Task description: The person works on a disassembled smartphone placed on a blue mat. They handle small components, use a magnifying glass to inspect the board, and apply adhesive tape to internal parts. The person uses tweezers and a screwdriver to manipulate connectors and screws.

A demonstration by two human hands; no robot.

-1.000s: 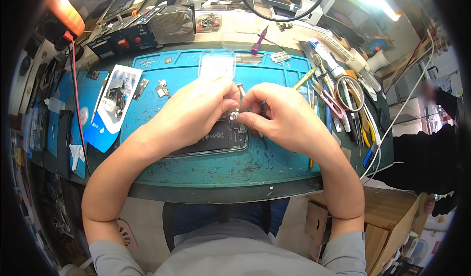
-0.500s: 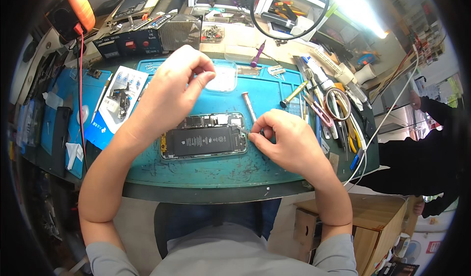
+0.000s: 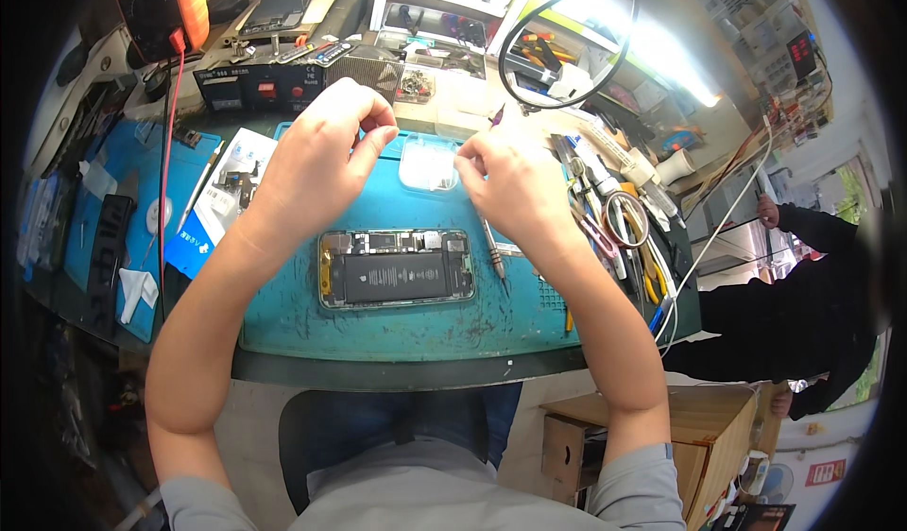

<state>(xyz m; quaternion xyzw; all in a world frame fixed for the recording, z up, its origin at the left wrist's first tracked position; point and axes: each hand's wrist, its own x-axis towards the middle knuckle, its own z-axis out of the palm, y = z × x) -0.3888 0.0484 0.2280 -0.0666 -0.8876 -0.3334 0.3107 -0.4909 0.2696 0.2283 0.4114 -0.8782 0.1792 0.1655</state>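
An opened smartphone (image 3: 452, 287) lies on the blue-green mat, its black battery (image 3: 392, 278) and circuit boards exposed. My left hand (image 3: 326, 153) is raised above and behind the phone's left end, thumb and fingers curled together; whatever they may pinch is too small to make out. Beyond the phone, my right hand (image 3: 518, 183) has its fingertips closed at the right side of a clear plastic box (image 3: 428, 164). Anything between those fingers is hidden. A slim screwdriver (image 3: 495, 255) lies on the mat right of the phone, partly under my right hand in view.
Pliers, scissors, tweezers and a tape roll (image 3: 625, 219) crowd the right of the bench. At left lie a white-and-blue package (image 3: 198, 238) and a white tissue (image 3: 138, 291). An orange multimeter (image 3: 192, 7) stands far left. A person in black (image 3: 794, 295) is at the right.
My right hand has moved from the phone's right end away from me to the clear box. My left hand stays raised with its fingers curled. The view has shifted slightly.
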